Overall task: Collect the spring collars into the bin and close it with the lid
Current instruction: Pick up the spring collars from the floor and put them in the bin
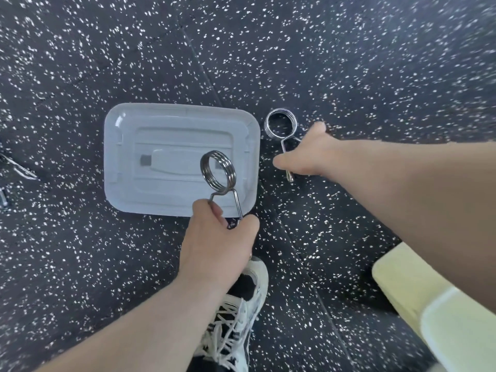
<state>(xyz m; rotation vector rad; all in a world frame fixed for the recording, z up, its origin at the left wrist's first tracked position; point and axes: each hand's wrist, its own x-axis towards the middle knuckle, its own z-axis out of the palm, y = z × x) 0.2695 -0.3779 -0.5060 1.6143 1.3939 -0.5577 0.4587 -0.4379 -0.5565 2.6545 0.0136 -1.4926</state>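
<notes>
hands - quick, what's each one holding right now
Left hand: closed on the handles of a spring collar, held up over the lid.
Right hand: down on the second collar on the floor; its grip cannot be told.

left hand (217, 237) fisted, gripping, right hand (303, 154) reaching down, fingers curled

Floor (349, 63): dark rubber matting, white-flecked, seams running diagonally. Near centre, one sneaker (236, 312), white and black, white laces. Near right, pale yellow-white padded object (418, 299), partly out of frame. Far left edge: thin metal pieces (16, 167), too blurred to identify.
</notes>
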